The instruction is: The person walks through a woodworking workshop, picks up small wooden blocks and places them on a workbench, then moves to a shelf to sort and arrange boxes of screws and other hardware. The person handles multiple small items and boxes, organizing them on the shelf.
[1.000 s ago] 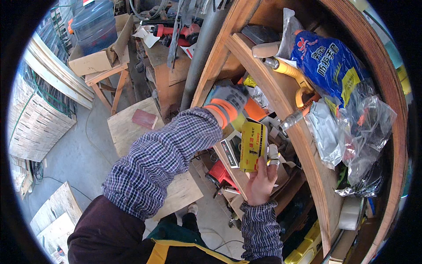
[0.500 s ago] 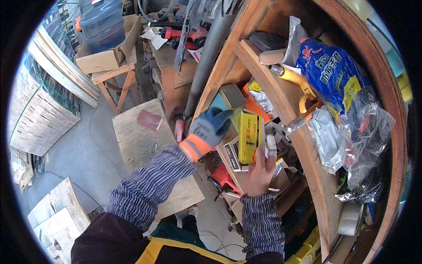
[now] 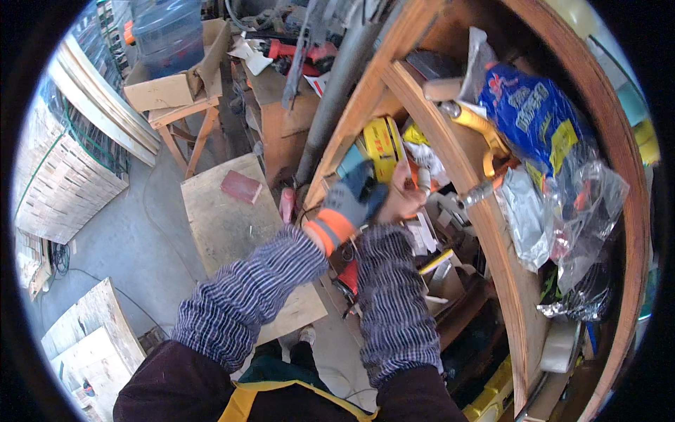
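A yellow cardboard box (image 3: 382, 149) stands in the open wooden compartment, in front of my hands. My right hand (image 3: 405, 195) is bare, with a white wrap around one finger. Its fingers are closed at the box's lower right edge. Close beside it is my left hand (image 3: 351, 199), in a grey and dark blue glove with an orange cuff. The gloved fingers reach in below the box and are smeared by motion, so their grip is hard to read. White packets (image 3: 429, 160) lie right of the box.
A curved wooden divider (image 3: 467, 190) separates this compartment from one with a blue plastic package (image 3: 531, 112), a yellow-handled air tool (image 3: 478, 130) and a silver pouch (image 3: 524, 218). A plywood board (image 3: 232, 211) with a reddish block (image 3: 241, 186) is at left. A grey pipe (image 3: 330, 98) stands beyond.
My right hand has carried the yellow box away from me and slightly left, deeper into the compartment. My left hand has shifted slightly right and nearer to me, so the hands are closer together.
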`<state>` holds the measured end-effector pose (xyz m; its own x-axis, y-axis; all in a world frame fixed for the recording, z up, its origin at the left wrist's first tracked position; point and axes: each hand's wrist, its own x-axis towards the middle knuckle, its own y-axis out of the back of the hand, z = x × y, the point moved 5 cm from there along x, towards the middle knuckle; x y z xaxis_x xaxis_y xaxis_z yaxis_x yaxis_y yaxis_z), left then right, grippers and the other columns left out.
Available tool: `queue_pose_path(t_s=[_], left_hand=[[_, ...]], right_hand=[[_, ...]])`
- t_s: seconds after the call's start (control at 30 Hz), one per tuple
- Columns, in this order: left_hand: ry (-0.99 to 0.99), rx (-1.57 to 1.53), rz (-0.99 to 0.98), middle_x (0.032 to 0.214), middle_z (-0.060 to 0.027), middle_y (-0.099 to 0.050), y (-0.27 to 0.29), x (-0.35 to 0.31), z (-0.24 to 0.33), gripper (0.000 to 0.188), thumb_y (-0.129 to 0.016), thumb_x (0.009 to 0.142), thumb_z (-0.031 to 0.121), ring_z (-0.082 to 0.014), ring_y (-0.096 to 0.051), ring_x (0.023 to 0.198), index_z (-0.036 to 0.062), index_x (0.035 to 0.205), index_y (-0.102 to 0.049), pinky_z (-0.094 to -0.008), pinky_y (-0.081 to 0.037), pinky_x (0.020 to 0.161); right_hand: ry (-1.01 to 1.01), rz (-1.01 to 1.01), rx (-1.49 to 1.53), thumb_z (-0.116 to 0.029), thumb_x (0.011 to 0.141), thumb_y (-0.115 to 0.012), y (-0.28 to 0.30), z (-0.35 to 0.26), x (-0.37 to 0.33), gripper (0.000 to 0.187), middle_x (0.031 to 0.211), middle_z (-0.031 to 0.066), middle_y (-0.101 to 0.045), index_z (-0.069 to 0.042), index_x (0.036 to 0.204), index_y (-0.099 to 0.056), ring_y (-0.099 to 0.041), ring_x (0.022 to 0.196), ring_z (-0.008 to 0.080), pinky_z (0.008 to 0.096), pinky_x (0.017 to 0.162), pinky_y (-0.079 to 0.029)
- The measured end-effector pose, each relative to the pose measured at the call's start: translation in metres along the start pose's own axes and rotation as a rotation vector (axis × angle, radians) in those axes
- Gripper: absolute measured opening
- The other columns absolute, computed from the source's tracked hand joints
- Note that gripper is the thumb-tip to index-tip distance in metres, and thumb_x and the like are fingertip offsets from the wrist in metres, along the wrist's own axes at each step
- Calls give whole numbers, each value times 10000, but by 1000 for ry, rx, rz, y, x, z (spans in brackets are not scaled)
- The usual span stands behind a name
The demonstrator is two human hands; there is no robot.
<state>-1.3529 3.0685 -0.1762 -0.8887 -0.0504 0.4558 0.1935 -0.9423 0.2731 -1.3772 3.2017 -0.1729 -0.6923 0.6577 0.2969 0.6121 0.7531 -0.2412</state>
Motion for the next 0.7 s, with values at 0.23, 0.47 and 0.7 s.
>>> queue_pose_path(t_s=[0.23, 0.47, 0.7], left_hand=[[115, -347, -8, 1056, -158, -660, -24, 13, -28, 522, -760, 813, 231, -275, -670, 897, 6, 1220, -523, -367, -546, 738], [218, -669, -101, 1093, -125, -636, -30, 2, -13, 708, -798, 795, 266, -196, -657, 919, 10, 1344, -430, -308, -544, 735], [317, -541, -46, 1079, -117, -631, -3, -34, -25, 713, -770, 822, 165, -160, -632, 874, 15, 1401, -382, -282, -527, 737]], right_hand=[[141, 66, 101, -351, 994, -532, 6, -17, -21, 406, 1106, 131, -623, 22, 1155, -524, -582, 979, 191, 324, 823, -497], [-257, -6, 131, -409, 982, -535, 29, -29, -64, 537, 1334, 176, -474, -20, 1315, -373, -533, 1188, 297, 437, 980, -445], [9, -156, -162, -136, 957, -547, 166, -45, -19, 327, 1289, 128, -596, 40, 1229, -592, -569, 1177, 231, 375, 982, -454]])
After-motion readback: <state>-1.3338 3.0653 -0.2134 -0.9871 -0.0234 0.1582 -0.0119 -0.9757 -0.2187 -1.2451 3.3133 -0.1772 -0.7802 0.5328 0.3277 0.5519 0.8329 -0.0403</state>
